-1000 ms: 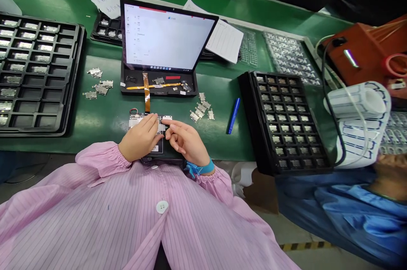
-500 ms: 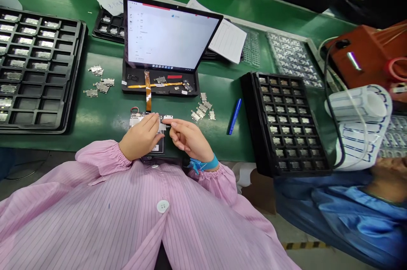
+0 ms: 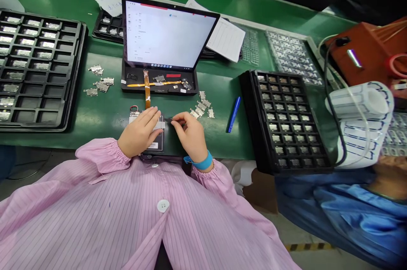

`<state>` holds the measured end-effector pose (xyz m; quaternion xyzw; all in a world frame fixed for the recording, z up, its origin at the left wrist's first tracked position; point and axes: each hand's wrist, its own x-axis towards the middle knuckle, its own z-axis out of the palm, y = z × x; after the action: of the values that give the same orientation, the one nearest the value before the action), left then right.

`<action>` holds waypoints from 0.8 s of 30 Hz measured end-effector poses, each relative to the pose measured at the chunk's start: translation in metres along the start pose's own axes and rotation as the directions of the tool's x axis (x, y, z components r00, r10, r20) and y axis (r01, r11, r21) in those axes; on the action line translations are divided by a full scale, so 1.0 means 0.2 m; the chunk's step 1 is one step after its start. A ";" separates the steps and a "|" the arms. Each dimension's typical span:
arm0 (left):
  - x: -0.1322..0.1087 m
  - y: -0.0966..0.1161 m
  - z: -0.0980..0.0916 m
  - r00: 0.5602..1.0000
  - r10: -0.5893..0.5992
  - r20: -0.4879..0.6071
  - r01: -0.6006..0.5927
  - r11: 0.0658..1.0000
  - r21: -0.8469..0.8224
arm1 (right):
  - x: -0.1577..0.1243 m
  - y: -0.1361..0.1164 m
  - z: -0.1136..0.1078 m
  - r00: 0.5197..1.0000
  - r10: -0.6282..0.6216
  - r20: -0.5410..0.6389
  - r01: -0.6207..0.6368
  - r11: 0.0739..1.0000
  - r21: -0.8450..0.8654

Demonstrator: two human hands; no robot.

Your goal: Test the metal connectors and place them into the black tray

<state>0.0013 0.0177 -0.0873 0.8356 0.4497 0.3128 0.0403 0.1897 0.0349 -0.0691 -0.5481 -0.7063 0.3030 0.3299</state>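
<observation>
Right now, my right hand has thumb and index tips pinched together on a dark piece, too small for me to name, just off the right edge of the board. My left hand lies flat over that board, fingers stretched out side by side, thumb apart, gripping nothing I can see. The board sits at the centre of the frame, partly hidden under my palm, a white label showing near its lower edge and a red wire looping at its upper left. A blue band circles my right wrist.

Just above my left fingers, an orange ribbon runs from the board up across the black box, where a lit screen leans back at upper centre. Metal parts lie in loose groups left of the box, and more parts to its right, near a blue pen.

Farther out, one tray fills the left edge, another tray stands right of the pen, and a co-worker's blue sleeve shows at lower right.
</observation>
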 end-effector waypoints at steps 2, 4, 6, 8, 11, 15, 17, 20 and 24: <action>0.02 0.01 -0.03 1.000 -0.004 -0.020 0.002 0.995 -0.096 | -0.03 -0.03 -0.01 0.996 0.027 0.086 -0.039 0.988 0.149; 0.04 0.03 -0.06 0.999 -0.033 -0.013 0.030 0.977 -0.210 | -0.07 -0.05 0.00 0.989 0.056 0.138 -0.093 0.957 0.277; 0.06 0.05 -0.09 0.990 -0.132 0.043 0.139 0.944 -0.298 | -0.09 -0.05 0.00 0.986 0.087 0.140 -0.128 0.939 0.319; 0.07 0.07 -0.10 0.955 -0.255 0.154 0.294 0.885 -0.362 | -0.10 -0.05 0.00 0.989 0.078 0.122 -0.108 0.959 0.262; 0.08 0.09 -0.11 0.892 -0.325 0.315 0.438 0.795 -0.420 | -0.11 -0.03 -0.03 0.992 -0.001 0.123 -0.014 0.992 0.123; 0.09 0.11 -0.11 0.889 -0.299 0.346 0.437 0.779 -0.449 | -0.13 0.00 -0.08 0.988 -0.058 0.141 0.047 0.996 0.078; 0.11 0.10 -0.12 0.895 -0.306 0.325 0.430 0.787 -0.443 | -0.14 0.03 -0.13 0.991 -0.052 0.121 0.042 0.996 0.082; 0.13 0.07 -0.10 0.902 -0.365 0.229 0.429 0.815 -0.390 | -0.15 0.09 -0.20 0.999 0.035 -0.030 -0.032 0.994 0.107; 0.15 0.06 0.01 0.984 -0.159 0.084 0.175 0.952 -0.253 | -0.15 0.12 -0.25 0.950 0.235 -0.205 -0.159 0.932 0.327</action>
<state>0.0232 0.0349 -0.0703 0.7915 0.4724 0.3381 0.1896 0.2488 0.0147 -0.0608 -0.5915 -0.5465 0.3719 0.4617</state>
